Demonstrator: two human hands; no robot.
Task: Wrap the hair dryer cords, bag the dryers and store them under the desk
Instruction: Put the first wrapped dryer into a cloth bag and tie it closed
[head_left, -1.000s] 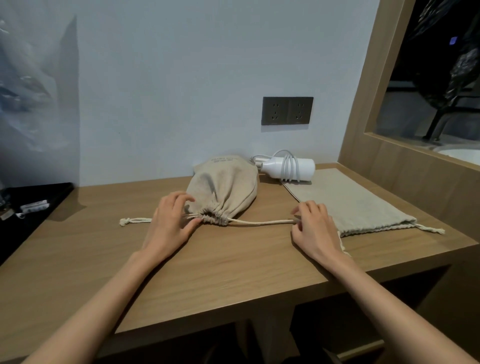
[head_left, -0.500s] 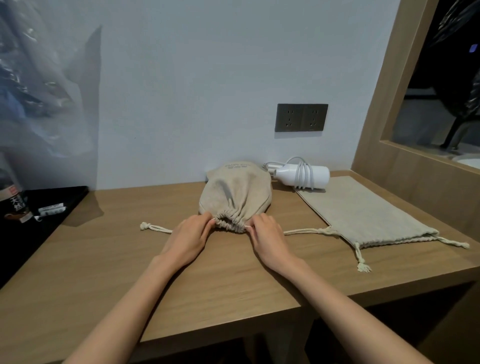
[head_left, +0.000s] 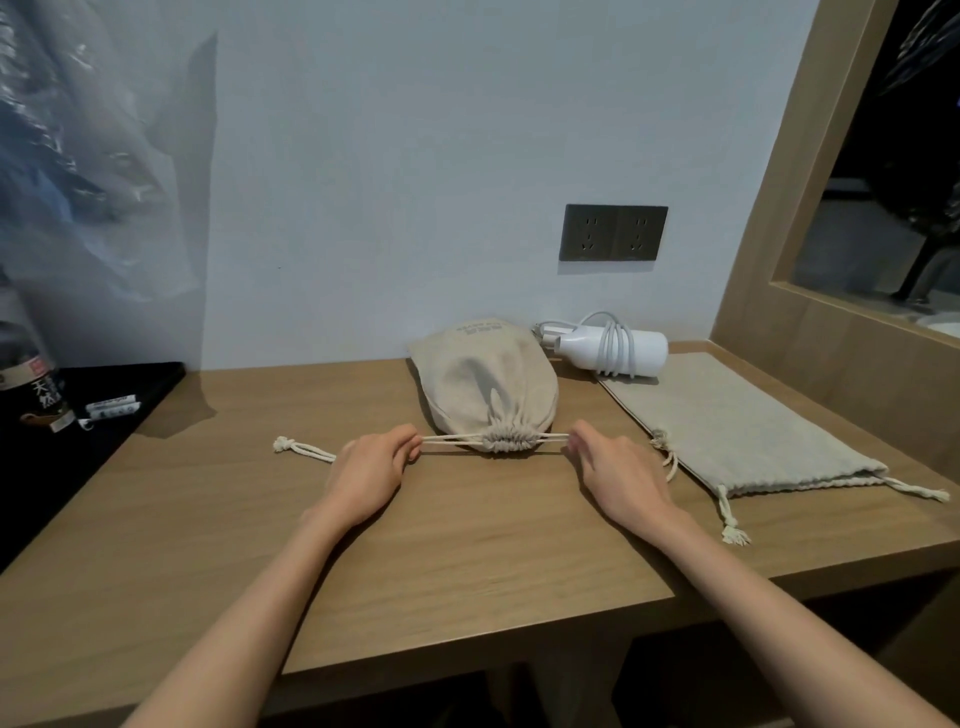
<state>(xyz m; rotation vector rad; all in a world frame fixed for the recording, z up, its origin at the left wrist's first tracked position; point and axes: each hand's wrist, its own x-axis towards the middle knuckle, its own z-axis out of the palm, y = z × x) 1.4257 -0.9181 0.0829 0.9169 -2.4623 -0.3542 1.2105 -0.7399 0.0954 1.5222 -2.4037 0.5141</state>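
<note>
A bulging beige drawstring bag (head_left: 483, 384) lies on the wooden desk (head_left: 467, 561), its mouth gathered tight toward me. My left hand (head_left: 371, 467) pinches the drawstring (head_left: 447, 440) on the bag's left side. My right hand (head_left: 618, 470) pinches the string on the bag's right side. The cords run taut between both hands. A white hair dryer (head_left: 615, 351) with its cord wound round the body lies behind, against the wall. An empty flat beige bag (head_left: 743, 423) lies on the right of the desk. What fills the closed bag is hidden.
A dark double wall socket (head_left: 613, 232) sits above the dryer. A black tray (head_left: 78, 415) with a bottle and sachets stands at the left. A wood-framed panel (head_left: 769, 291) bounds the desk on the right. Dark open space lies under the desk front.
Both hands moved in to the bag's mouth, then pulled apart sideways, so the drawstrings now stretch taut on each side.
</note>
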